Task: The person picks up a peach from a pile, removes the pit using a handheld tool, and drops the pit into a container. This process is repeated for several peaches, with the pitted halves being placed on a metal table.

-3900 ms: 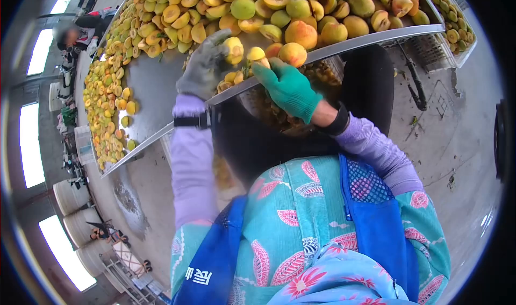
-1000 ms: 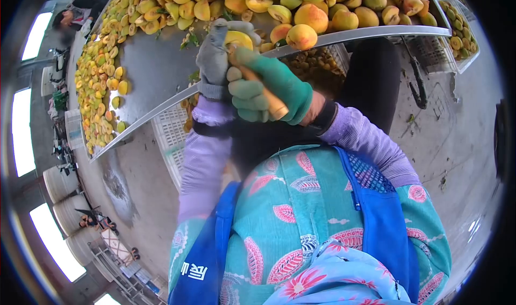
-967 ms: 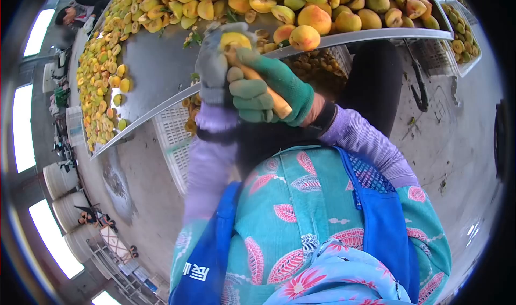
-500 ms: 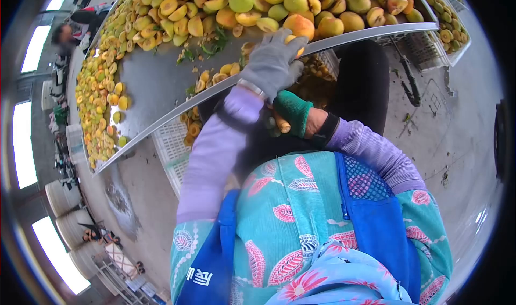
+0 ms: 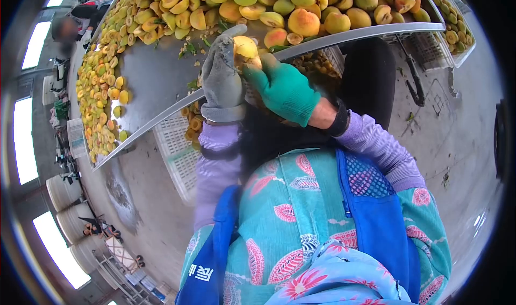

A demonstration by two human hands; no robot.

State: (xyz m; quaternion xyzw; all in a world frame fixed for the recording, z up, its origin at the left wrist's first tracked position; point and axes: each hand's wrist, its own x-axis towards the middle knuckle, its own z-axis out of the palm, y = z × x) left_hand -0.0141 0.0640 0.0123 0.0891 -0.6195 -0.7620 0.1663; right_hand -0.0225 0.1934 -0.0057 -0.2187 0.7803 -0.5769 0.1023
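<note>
My left hand [image 5: 221, 71], in a grey glove, grips a yellow peach [image 5: 245, 48] just above the tray's near rim. My right hand [image 5: 285, 87], in a green glove with bare fingertips, is closed against the near side of that peach. A tan-handled tool shows in this fist in the earlier view; now the hand mostly hides it, and its working end cannot be made out. Beyond my hands, whole and halved peaches [image 5: 303, 22] are heaped on the metal tray [image 5: 156, 71].
Under the tray stand white plastic crates [image 5: 180, 160] with fruit pieces. Another crate [image 5: 454, 33] of halved fruit is at the right. A dark metal bar [image 5: 414, 84] hangs near the tray's right corner. Another person [image 5: 67, 36] is at the far left.
My left hand has drawn back from the heap to the left, bringing a peach. My right hand has risen from my lap to meet it.
</note>
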